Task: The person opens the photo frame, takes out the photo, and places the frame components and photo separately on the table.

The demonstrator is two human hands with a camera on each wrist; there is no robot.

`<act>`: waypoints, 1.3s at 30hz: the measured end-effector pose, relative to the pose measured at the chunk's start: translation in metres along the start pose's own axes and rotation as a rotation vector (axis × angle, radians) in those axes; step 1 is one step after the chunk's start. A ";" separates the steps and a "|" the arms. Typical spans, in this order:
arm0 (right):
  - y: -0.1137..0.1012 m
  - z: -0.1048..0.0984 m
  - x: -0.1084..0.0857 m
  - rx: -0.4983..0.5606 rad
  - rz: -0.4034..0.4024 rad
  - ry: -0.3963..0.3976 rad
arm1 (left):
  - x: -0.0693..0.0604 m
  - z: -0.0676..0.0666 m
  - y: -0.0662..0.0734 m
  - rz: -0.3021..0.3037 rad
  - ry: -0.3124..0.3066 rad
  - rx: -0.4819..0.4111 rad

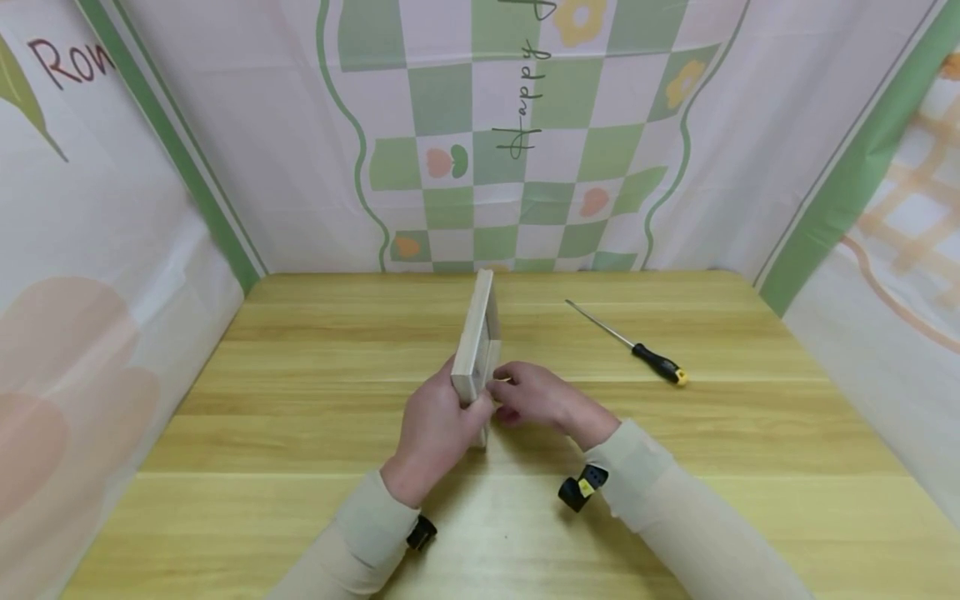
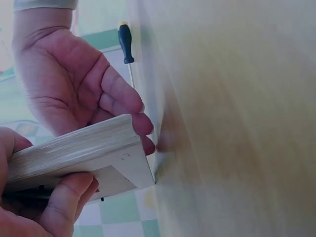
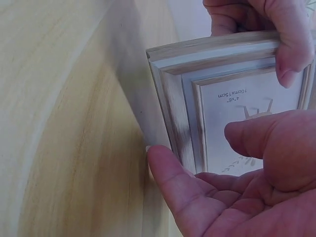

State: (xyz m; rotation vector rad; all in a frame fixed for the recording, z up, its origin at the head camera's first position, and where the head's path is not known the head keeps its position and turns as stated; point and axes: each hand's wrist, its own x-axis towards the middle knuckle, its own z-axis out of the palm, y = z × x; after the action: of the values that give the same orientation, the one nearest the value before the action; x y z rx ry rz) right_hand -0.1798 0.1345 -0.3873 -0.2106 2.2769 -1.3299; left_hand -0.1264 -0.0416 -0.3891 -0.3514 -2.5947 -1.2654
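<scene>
A pale wood-toned picture frame [image 1: 471,350] stands on edge above the middle of the table. My left hand [image 1: 437,425] grips its near side, with the thumb on one face and the fingers round the other. In the right wrist view, the front of the picture frame [image 3: 173,108] shows an insert sheet [image 3: 237,106] printed with a size. My right hand [image 1: 536,393] is beside that front, its fingers loosely spread and gripping nothing. The left wrist view shows the right palm [image 2: 59,84] facing the camera, partly behind the frame; whether its fingertips touch the frame I cannot tell.
A screwdriver [image 1: 658,363] with a black and yellow handle lies on the wooden table [image 1: 300,367], right of the frame, shaft pointing to the back left. A checked cloth backdrop [image 1: 510,208] hangs behind the table, with printed cloth on both sides.
</scene>
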 end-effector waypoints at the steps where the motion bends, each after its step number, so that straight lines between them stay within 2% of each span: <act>1: 0.000 0.000 0.000 0.000 0.000 -0.001 | 0.000 0.000 0.000 -0.011 0.002 -0.011; 9: 0.001 -0.001 -0.001 0.040 0.023 0.016 | -0.001 0.000 -0.002 -0.062 0.000 -0.113; 20: 0.004 -0.006 -0.002 0.092 0.041 0.045 | 0.000 0.000 -0.004 -0.183 -0.037 -0.367; 31: 0.007 -0.010 -0.004 0.120 0.043 0.046 | -0.003 0.003 -0.010 -0.276 -0.063 -0.715; 39: 0.012 -0.014 -0.004 0.182 0.019 0.014 | -0.006 0.008 -0.014 -0.378 -0.075 -0.994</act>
State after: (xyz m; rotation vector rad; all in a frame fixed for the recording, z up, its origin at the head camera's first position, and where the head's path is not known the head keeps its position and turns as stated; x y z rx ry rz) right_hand -0.1814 0.1529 -0.3904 -0.1174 2.1477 -1.5232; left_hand -0.1263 -0.0444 -0.4055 -0.0476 -1.9173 -2.6529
